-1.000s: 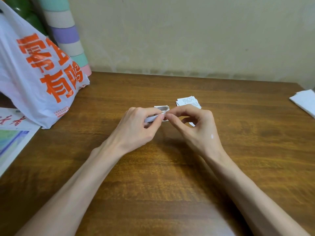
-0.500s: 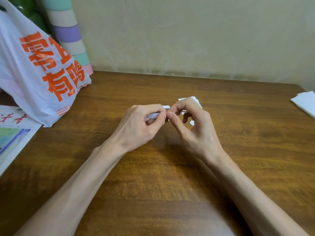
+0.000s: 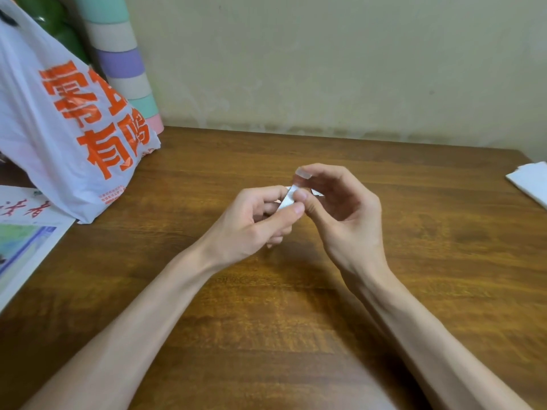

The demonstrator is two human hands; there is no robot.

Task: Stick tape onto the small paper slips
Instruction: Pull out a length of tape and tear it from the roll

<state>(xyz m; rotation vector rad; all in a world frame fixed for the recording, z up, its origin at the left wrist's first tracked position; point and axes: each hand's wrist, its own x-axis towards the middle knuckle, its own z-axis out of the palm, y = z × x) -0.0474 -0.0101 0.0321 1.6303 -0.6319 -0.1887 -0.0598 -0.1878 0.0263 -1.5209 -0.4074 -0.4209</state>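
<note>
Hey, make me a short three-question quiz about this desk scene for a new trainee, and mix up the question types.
1. True or false: the left hand lies flat on the table.
2. Where is the white plastic bag with orange print? A) left rear of the table B) right edge C) under the hands
3. Fill in: the folded white paper lies at the table's ____ edge.

Key: 1 false, it pinches a small white item, and the right hand works at it too; 2 A; 3 right.
</note>
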